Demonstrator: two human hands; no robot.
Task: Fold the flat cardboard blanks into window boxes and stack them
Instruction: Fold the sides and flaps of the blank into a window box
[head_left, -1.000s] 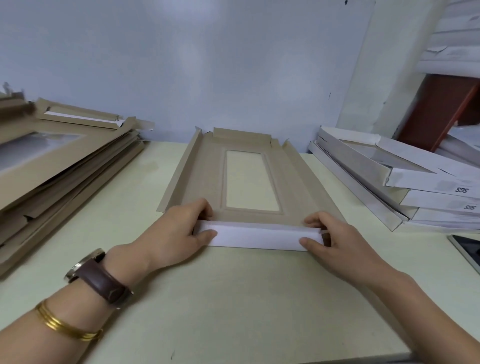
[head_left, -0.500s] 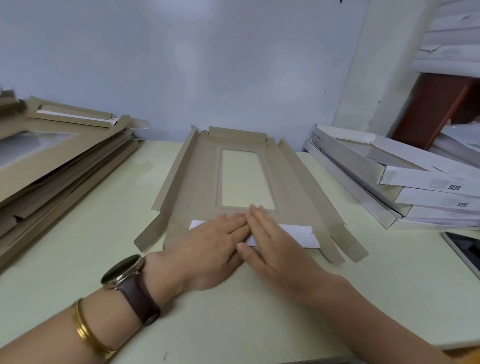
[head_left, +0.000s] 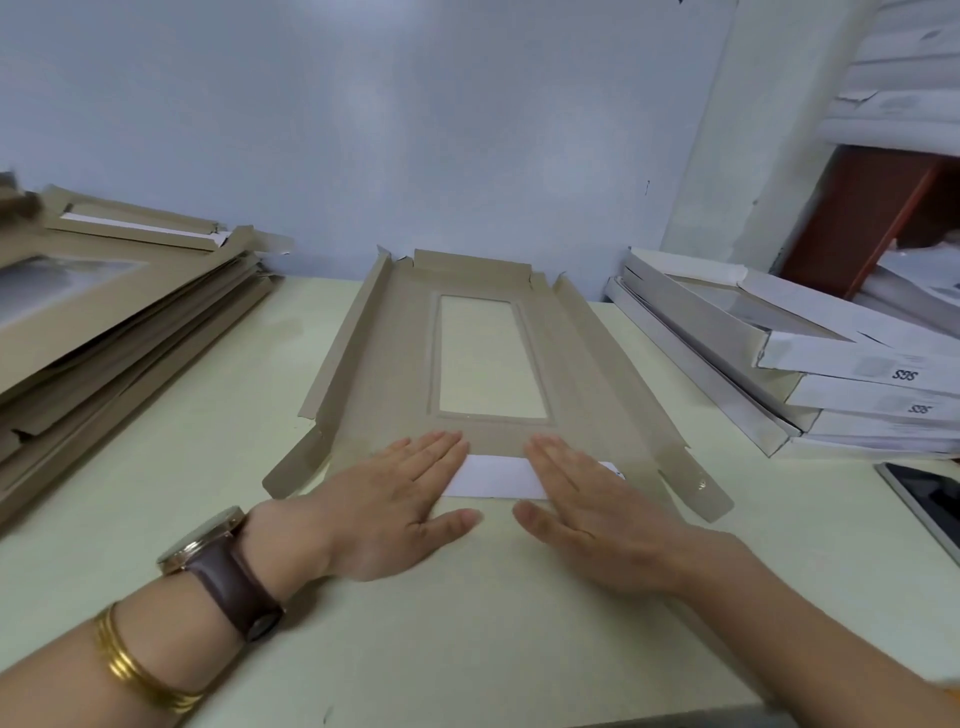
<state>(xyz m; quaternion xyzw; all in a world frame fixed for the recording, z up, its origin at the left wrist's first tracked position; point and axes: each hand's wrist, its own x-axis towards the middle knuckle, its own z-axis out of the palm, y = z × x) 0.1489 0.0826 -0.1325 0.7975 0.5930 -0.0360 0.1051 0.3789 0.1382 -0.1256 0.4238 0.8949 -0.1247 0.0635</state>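
A brown cardboard blank (head_left: 582, 358) with a rectangular window lies flat in the middle of the table, long side flaps partly raised. Its near end flap (head_left: 493, 475) is folded over, white side up. My left hand (head_left: 395, 499) lies flat with straight fingers pressing the left part of that flap. My right hand (head_left: 587, 504) lies flat and presses the right part. A strip of the white flap shows between the two hands.
A pile of flat brown blanks (head_left: 104, 332) fills the left side of the table. A stack of folded white window boxes (head_left: 810, 374) sits at the right. A dark phone or tablet (head_left: 930, 499) lies at the right edge. The wall stands close behind.
The hands went from pinching the flap's ends to pressing it flat at the middle, and have now slid apart along the flap. The side flaps' near tabs have splayed outward.
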